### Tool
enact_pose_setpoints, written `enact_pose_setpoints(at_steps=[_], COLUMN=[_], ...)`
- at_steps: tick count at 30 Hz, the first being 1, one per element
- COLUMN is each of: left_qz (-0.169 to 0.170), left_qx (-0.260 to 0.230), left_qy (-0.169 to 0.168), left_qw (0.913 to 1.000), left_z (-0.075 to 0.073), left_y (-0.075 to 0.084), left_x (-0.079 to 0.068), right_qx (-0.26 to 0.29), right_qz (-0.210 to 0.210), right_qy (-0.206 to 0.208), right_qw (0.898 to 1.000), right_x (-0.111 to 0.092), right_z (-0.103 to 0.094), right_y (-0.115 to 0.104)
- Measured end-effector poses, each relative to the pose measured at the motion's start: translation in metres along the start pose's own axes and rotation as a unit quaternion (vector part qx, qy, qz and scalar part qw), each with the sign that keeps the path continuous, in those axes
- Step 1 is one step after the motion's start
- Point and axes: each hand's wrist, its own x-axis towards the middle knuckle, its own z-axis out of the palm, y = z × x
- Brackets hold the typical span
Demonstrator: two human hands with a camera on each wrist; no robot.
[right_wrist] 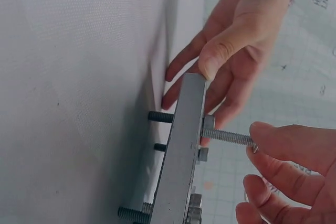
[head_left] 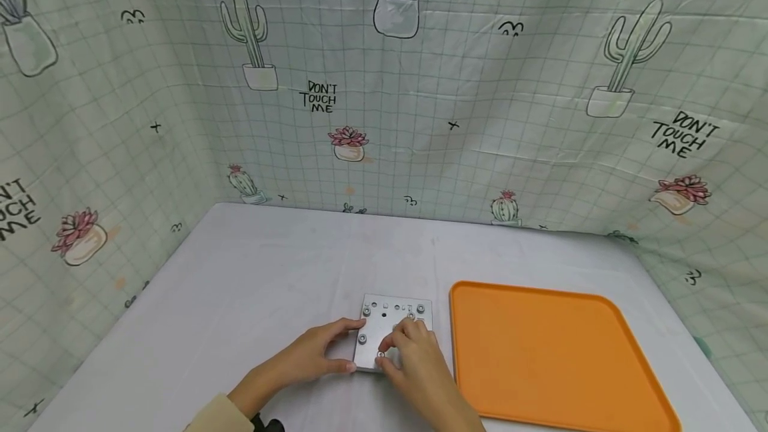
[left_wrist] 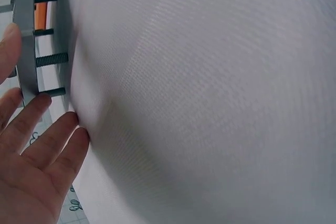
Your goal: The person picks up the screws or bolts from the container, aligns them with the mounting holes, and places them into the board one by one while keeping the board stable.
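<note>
A silver metal plate (head_left: 373, 347) carries several bolts, whose dark threaded ends (left_wrist: 52, 60) stick out underneath. My left hand (head_left: 315, 352) rests against its left side, thumb at the near corner and index finger farther up the edge. In the left wrist view the fingers (left_wrist: 31, 116) are nearly straight. My right hand (head_left: 414, 359) pinches the end of a long silver screw (right_wrist: 231, 137) between thumb and index finger. Most of the screw's thread stands out above the plate's upper face, close by a bolt head (right_wrist: 209, 121). The head view shows this near the plate's front edge.
An orange tray (head_left: 540, 352) lies right of the plate on the white-covered table (head_left: 270, 265). Cloth curtains (head_left: 420, 99) with cactus drawings hang behind and at both sides. A dark object (head_left: 274, 425) sits by the left sleeve.
</note>
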Motion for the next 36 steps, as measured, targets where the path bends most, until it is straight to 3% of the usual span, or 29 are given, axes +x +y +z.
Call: enact_pose_setpoints(at_steps=[10, 22, 36], left_qz=[0.003, 0.015, -0.006], left_qx=[0.010, 0.008, 0.004], left_qy=[-0.002, 0.000, -0.003], left_qw=[0.9999, 0.9999, 1.0000], left_z=[0.004, 0.002, 0.002], left_y=[-0.006, 0.000, 0.000], left_x=[0.000, 0.001, 0.000], right_qx=[-0.021, -0.038, -0.059], right_qz=[-0.008, -0.013, -0.012], right_qy=[0.013, 0.025, 0.032], right_qw=[1.000, 0.999, 0.998], right_x=[-0.002, -0.002, -0.005], right_z=[0.007, 0.011, 0.016], right_y=[0.000, 0.002, 0.002])
